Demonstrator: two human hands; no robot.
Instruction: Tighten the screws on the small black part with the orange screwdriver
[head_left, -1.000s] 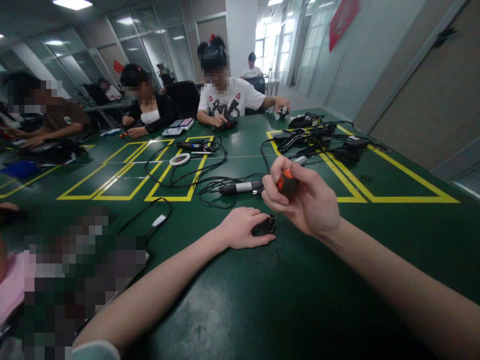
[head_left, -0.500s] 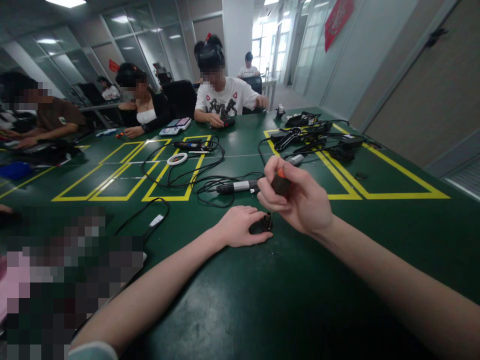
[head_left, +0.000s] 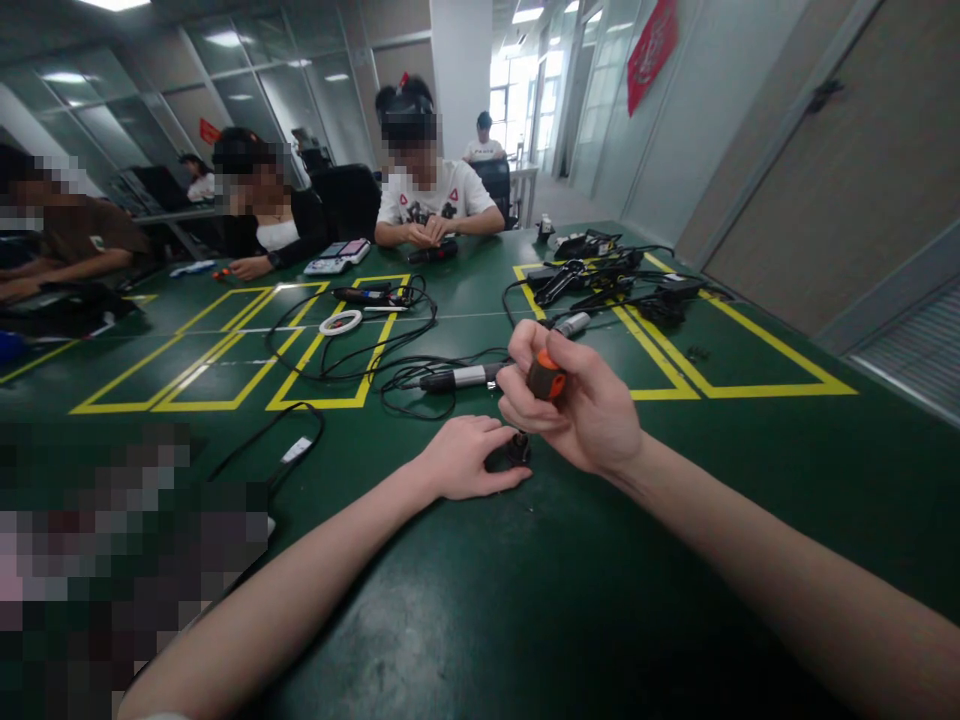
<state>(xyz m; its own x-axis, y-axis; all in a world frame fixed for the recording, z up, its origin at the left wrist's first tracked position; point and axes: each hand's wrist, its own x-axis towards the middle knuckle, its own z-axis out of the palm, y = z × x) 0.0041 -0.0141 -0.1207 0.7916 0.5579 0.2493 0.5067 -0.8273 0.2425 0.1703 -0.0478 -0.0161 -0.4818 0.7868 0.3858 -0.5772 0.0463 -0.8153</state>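
My left hand (head_left: 466, 460) rests on the green table, with thumb and fingers closed round a small black round part (head_left: 519, 450). Just above and to the right, my right hand (head_left: 596, 415) is wrapped around the orange-and-black handle of a screwdriver (head_left: 547, 374). Its shaft is mostly hidden by my fingers, and the lower end points down at the black part; I cannot tell whether a screw sits under the tip. Right behind my hands lies a black-and-grey cylindrical tool (head_left: 461, 378) with a coiled black cable.
A white ring (head_left: 340, 322) and another corded tool (head_left: 371, 296) lie within yellow tape outlines. Black cables and adapters (head_left: 600, 275) are piled at the back right. Across the table, a person in a white shirt (head_left: 439, 205) handles a dark object; two other people sit further left.
The camera view has shifted slightly. My right hand has rolled, so the screwdriver handle's orange end now faces me more. The person opposite has brought both hands together over the dark object.
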